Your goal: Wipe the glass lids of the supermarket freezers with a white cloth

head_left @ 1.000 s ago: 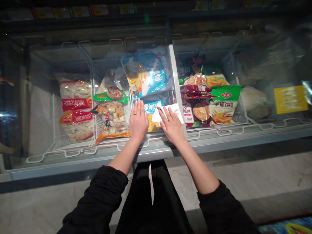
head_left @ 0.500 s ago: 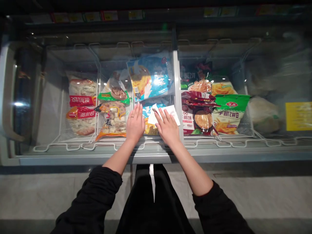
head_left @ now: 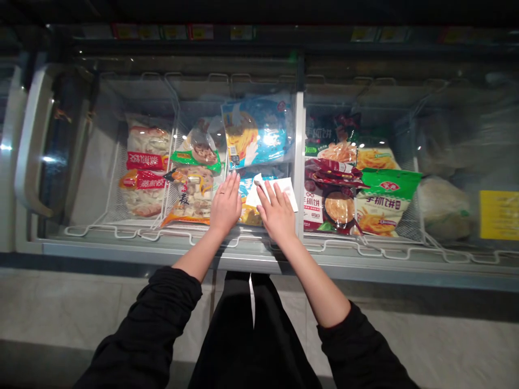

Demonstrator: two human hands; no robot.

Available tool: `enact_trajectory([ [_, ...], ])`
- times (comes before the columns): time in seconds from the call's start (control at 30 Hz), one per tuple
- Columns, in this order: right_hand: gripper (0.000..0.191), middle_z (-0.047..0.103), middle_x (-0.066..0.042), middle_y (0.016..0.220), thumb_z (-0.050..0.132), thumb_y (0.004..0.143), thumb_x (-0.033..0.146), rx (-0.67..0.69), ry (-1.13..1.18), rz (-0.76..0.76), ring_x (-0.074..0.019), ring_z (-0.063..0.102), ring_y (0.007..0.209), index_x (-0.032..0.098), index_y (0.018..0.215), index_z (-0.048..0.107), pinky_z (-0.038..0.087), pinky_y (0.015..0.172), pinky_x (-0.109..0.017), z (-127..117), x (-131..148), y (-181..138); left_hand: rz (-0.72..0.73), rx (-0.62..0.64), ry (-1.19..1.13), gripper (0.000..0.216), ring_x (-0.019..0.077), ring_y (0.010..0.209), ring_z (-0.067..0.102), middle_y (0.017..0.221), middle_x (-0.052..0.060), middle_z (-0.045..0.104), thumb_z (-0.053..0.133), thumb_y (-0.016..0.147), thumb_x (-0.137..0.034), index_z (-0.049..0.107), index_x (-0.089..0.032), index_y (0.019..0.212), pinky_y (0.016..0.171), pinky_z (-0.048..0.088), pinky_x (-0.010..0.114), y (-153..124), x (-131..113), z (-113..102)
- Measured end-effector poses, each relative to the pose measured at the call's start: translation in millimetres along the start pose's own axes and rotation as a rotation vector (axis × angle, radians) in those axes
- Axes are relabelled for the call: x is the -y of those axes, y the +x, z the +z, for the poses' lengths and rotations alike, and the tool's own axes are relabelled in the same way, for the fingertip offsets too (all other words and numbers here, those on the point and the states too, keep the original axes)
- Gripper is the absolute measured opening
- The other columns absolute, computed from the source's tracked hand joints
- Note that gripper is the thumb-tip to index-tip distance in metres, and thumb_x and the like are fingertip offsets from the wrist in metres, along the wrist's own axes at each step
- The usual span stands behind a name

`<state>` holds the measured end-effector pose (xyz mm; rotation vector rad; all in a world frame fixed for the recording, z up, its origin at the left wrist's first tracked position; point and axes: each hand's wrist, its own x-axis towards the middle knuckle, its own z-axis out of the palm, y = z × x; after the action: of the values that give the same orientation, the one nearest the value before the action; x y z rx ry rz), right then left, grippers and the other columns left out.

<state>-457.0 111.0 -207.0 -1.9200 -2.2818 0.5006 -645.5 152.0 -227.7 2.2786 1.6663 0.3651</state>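
My left hand [head_left: 226, 202] lies flat on the glass lid [head_left: 259, 81] of a chest freezer, fingers stretched out and a ring on one of them. Beside it my right hand [head_left: 278, 213] is spread flat over a white paper tissue [head_left: 288, 188], pressing it against the glass. One corner of the tissue is crumpled up by the index finger. Under the glass, between and beyond the hands, lie a blue noodle bag [head_left: 263, 129] and another blue and yellow bag [head_left: 251, 216], partly covered by the tissue and right hand.
Wire baskets hold dumpling bags [head_left: 146, 162], an orange-edged bag [head_left: 190, 197], and green and maroon pancake bags [head_left: 387, 202]. A metal divider [head_left: 299, 146] stands right of my right hand. The lid's handle [head_left: 30, 140] is at far left, a yellow label [head_left: 499, 214] at far right.
The view has tilted slightly, and the freezer's contents appear shifted a little to the right. Both hands keep nearly the same place on the glass, the tissue still under the right one.
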Motion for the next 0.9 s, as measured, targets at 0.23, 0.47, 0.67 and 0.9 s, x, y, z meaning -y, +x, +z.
enact_trajectory([
  [0.23, 0.059, 0.030, -0.006, 0.180, 0.042, 0.112, 0.031, -0.053, -0.008, 0.054, -0.0300, 0.026, 0.167, 0.025, 0.171, 0.038, 0.028, 0.135, -0.059, -22, -38, 54, 0.004, 0.004, 0.021, 0.059, 0.0272, 0.163, 0.036, 0.173, 0.016, 0.040, 0.036, 0.108, -0.020, 0.042, -0.008, 0.166, 0.134, 0.033, 0.049, 0, 1, -2],
  [0.47, 0.059, 0.031, -0.007, 0.179, 0.042, 0.112, 0.034, -0.001, 0.011, 0.090, -0.0314, 0.026, 0.167, 0.022, 0.169, 0.042, 0.032, 0.133, -0.059, -7, -3, 9, -0.002, 0.018, 0.001, 0.063, 0.0285, 0.163, 0.036, 0.173, 0.017, 0.040, 0.037, 0.107, -0.019, 0.038, -0.010, 0.168, 0.134, 0.035, 0.051, 0, 1, 0],
  [0.67, 0.058, 0.032, -0.004, 0.179, 0.042, 0.112, 0.032, -0.011, 0.035, -0.011, -0.0275, 0.029, 0.166, 0.025, 0.170, 0.040, 0.029, 0.135, -0.056, -18, -10, 69, -0.001, 0.033, 0.012, 0.066, 0.0282, 0.164, 0.034, 0.173, 0.015, 0.040, 0.040, 0.105, -0.017, 0.034, -0.012, 0.170, 0.134, 0.035, 0.051, 0, 3, 0],
  [0.9, 0.060, 0.032, -0.008, 0.179, 0.040, 0.112, 0.035, -0.069, 0.033, 0.144, -0.0307, 0.027, 0.167, 0.024, 0.171, 0.038, 0.029, 0.133, -0.060, -15, -25, 42, -0.007, 0.047, -0.011, 0.065, 0.0298, 0.164, 0.032, 0.174, 0.017, 0.037, 0.040, 0.106, -0.018, 0.035, -0.008, 0.170, 0.134, 0.033, 0.051, 0, 0, -2],
])
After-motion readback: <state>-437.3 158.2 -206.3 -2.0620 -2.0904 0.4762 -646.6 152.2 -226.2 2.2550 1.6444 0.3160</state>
